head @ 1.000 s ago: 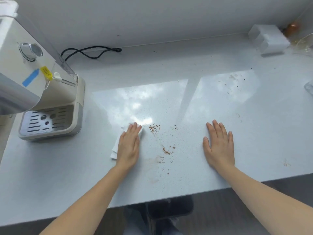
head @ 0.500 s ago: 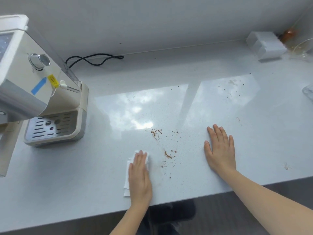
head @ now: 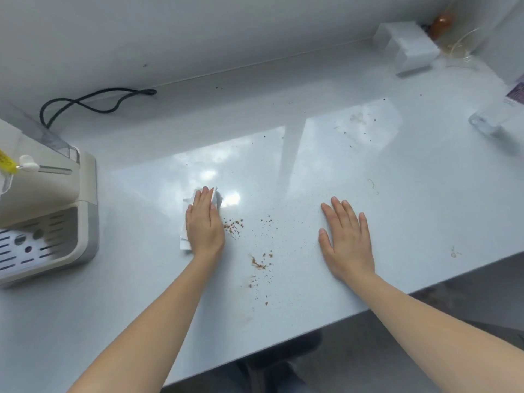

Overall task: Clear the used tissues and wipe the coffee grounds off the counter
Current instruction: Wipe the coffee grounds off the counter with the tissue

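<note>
My left hand [head: 204, 222] lies flat with straight fingers on a folded white tissue [head: 185, 241], pressing it onto the pale grey counter [head: 411, 177]. Only the tissue's edges show around the hand. Brown coffee grounds [head: 234, 224] lie just right of that hand, with another small heap of grounds [head: 258, 263] nearer the front edge and fine specks between. My right hand [head: 346, 239] rests flat and open on the counter, right of the grounds. A fainter scatter of specks [head: 357, 129] sits farther back right.
A cream coffee machine [head: 48, 199] with a drip tray stands at the left, its black cord [head: 93, 102] looping along the back wall. A white box [head: 408, 45] and glassware [head: 465, 43] sit at the back right. A clear item [head: 493, 117] lies at the right edge.
My left hand has pushed the tissue away from the front edge, back up the counter beside the upper grounds. My right hand has stayed flat in place. The camera view shifted right.
</note>
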Demonstrator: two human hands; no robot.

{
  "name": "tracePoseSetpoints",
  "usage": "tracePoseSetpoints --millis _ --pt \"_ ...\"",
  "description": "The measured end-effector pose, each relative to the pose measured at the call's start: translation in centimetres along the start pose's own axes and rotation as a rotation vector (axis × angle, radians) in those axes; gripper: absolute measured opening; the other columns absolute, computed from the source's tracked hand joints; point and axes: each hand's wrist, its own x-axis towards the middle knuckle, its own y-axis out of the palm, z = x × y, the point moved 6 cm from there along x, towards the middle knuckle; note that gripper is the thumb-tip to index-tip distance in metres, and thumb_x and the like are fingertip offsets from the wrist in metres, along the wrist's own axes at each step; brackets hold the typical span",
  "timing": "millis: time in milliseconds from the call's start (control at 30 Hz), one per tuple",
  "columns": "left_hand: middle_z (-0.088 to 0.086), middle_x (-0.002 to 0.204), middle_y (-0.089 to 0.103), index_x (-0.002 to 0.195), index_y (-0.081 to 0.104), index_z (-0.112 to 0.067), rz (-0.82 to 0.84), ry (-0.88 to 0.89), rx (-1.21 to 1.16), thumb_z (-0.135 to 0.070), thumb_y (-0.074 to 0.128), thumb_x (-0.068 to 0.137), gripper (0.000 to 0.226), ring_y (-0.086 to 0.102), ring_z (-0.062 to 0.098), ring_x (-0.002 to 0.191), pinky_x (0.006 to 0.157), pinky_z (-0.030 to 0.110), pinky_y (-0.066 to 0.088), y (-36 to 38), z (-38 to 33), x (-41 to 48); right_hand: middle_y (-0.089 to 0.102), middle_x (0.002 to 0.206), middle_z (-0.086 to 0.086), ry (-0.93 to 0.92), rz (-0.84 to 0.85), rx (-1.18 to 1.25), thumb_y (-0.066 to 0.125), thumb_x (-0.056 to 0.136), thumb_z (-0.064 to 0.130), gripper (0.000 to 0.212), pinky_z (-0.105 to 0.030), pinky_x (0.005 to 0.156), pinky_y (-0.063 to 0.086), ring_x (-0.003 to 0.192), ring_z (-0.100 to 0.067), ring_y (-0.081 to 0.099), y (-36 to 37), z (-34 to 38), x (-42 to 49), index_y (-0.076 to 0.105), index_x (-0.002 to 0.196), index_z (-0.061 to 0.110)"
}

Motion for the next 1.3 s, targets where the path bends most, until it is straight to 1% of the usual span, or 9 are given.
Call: tracePoseSetpoints --millis 100,200,300,367,500,1000,1167,1233,1300 --pt "0.002 0.150 0.037 0.139 0.043 -0.016 0.236 0.186 0.025 -0.013 0.032 0.100 0.040 0.022 0.013 0.143 0.117 0.032 0.009 2.9 -2.2 0.9 0.011 0.160 0.006 0.003 -0.001 0.000 0.016 0.091 0.043 0.061 -0.042 0.120 0.000 0.148 -0.011 0.002 0.1 -0.1 0.1 0.019 0.150 0.027" --pt "-0.007 0.149 0.036 0.137 0.046 -0.023 0.449 0.340 0.032 -0.021 0.032 0.099 0.040 0.021 0.006 0.142 0.115 0.028 0.010 4.5 -2.9 -0.5 0.010 0.160 0.007 0.007 0.009 0.002 0.017 0.092 0.042 0.060 -0.042 0.120 0.000 0.148 -0.011 0.001 0.2 -0.2 0.1 0.018 0.150 0.027" --pt "-0.017 0.146 0.035 0.134 0.049 -0.028 0.528 0.418 0.047 -0.024 0.032 0.100 0.038 0.021 0.000 0.141 0.116 0.028 0.013 4.7 -2.9 -1.8 0.009 0.161 0.006 0.010 0.013 0.001 0.026 0.096 0.038 0.057 -0.042 0.120 0.000 0.148 -0.012 0.001 0.1 -0.3 0.0 0.017 0.151 0.027" --pt "-0.018 0.146 0.034 0.134 0.050 -0.030 0.568 0.454 0.071 -0.020 0.034 0.101 0.038 0.018 -0.003 0.141 0.117 0.027 0.011 4.7 -2.8 -2.7 0.010 0.161 0.006 0.009 0.009 0.001 0.030 0.096 0.036 0.057 -0.043 0.120 0.001 0.148 -0.012 0.001 0.1 -0.2 0.0 0.017 0.151 0.026" --pt "-0.018 0.148 0.033 0.134 0.049 -0.033 0.672 0.525 0.096 -0.023 0.031 0.100 0.039 0.016 -0.004 0.142 0.116 0.019 0.007 5.0 -3.0 -5.8 0.011 0.160 0.005 0.006 -0.003 0.002 0.032 0.096 0.036 0.057 -0.043 0.120 0.001 0.148 -0.013 0.003 0.0 -0.3 0.0 0.018 0.150 0.025" --pt "-0.024 0.147 0.032 0.132 0.050 -0.034 0.825 0.575 0.134 -0.028 0.027 0.100 0.040 0.015 -0.007 0.141 0.114 0.016 0.005 4.5 -2.4 -18.1 0.018 0.159 0.002 -0.010 -0.037 0.000 0.034 0.095 0.035 0.055 -0.044 0.120 0.004 0.147 -0.016 0.009 0.1 -0.2 0.1 0.023 0.149 0.024" --pt "-0.021 0.149 0.033 0.137 0.045 -0.032 0.802 0.550 0.079 -0.019 0.031 0.100 0.042 0.018 -0.004 0.141 0.116 0.021 0.010 4.1 -2.3 -18.2 0.016 0.160 0.002 -0.007 -0.028 -0.006 0.033 0.096 0.036 0.056 -0.044 0.120 0.003 0.148 -0.016 0.008 0.2 -0.2 0.1 0.022 0.149 0.024" --pt "-0.018 0.150 0.034 0.139 0.042 -0.033 0.751 0.471 -0.030 -0.016 0.032 0.100 0.043 0.021 -0.001 0.141 0.117 0.023 0.012 3.9 -2.4 -17.8 0.016 0.160 0.002 -0.005 -0.028 -0.003 0.033 0.096 0.036 0.056 -0.044 0.120 0.002 0.148 -0.015 0.007 0.1 -0.2 0.1 0.022 0.149 0.024" --pt "-0.017 0.147 0.038 0.136 0.042 -0.035 0.632 0.342 -0.177 -0.015 0.034 0.099 0.043 0.027 0.001 0.140 0.117 0.023 0.015 3.6 -2.6 -17.2 0.015 0.160 0.003 -0.006 -0.024 0.000 0.033 0.096 0.035 0.056 -0.043 0.120 0.002 0.148 -0.015 0.006 0.2 -0.2 0.1 0.022 0.149 0.024"
